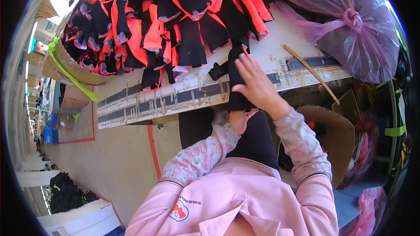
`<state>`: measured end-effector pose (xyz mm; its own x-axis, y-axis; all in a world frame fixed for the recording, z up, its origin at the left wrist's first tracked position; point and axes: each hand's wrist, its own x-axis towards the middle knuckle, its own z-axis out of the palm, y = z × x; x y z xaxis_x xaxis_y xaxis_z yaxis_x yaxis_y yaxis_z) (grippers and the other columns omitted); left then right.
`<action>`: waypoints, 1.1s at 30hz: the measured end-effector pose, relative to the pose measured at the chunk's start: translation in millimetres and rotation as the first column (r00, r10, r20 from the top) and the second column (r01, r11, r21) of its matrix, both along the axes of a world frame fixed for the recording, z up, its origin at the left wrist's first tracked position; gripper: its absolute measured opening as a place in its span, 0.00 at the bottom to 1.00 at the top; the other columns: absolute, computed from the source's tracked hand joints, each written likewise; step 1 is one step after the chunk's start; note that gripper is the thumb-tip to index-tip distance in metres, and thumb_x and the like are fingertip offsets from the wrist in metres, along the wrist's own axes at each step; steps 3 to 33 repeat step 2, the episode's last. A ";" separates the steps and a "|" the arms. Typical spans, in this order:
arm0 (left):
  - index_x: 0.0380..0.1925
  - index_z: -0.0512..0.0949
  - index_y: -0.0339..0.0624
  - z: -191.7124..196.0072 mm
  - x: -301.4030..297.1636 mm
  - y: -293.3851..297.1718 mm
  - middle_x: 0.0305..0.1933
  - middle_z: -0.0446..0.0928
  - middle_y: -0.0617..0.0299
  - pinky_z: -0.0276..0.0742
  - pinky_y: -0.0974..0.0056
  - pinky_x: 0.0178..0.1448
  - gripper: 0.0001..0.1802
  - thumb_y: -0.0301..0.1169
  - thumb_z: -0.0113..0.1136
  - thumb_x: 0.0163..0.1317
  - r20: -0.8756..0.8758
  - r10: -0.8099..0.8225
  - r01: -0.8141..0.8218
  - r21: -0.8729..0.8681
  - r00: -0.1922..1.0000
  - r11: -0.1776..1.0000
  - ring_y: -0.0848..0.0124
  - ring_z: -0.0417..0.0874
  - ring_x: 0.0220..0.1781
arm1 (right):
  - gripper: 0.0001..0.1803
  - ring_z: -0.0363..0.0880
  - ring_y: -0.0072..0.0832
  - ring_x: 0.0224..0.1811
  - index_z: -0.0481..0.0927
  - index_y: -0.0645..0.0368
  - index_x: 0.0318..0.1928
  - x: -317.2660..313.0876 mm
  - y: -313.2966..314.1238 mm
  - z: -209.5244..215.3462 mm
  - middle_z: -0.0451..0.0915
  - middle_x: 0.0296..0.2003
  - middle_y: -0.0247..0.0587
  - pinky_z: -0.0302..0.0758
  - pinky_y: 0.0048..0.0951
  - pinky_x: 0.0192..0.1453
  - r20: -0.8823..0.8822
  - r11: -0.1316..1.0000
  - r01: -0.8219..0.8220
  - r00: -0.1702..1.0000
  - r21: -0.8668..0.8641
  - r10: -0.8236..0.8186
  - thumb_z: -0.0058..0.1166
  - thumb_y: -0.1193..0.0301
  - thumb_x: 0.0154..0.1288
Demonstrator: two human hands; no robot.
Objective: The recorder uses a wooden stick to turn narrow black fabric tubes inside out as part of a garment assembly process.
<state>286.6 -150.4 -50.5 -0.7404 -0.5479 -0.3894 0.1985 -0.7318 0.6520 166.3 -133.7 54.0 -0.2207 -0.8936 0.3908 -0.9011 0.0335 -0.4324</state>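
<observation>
A narrow black fabric piece (236, 70) lies across the front edge of the worktable, its lower end hanging over. My right hand (258, 83) rests flat on it, fingers stretched out and thumb apart. Below the table edge, my left hand (239, 120) is closed at the hanging end; the cloth partly hides its fingers. Just left of the piece lies a black plastic buckle (216, 71). Behind it spreads a large heap of black and neon-orange fabric pieces (188, 30), some with grey undersides.
The white worktable (280, 30) has a worn, taped front edge. A wooden stick (311, 75) lies across that edge on the right, near a tied purple plastic bag (367, 30). An open cardboard box (328, 131) stands under the table. Black goods (68, 194) are piled at far left.
</observation>
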 end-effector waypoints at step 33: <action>0.57 0.64 0.51 1.5 -2.6 -1.4 0.51 0.74 0.62 0.77 0.62 0.52 0.20 0.43 0.41 0.69 0.096 -0.031 0.032 -0.013 0.995 0.999 0.71 0.79 0.45 | 0.38 0.49 0.47 0.70 0.58 0.60 0.65 -9.1 -14.1 -44.1 0.51 0.68 0.51 0.43 0.42 0.73 -0.116 0.994 0.011 0.993 0.104 0.002 0.52 0.54 0.60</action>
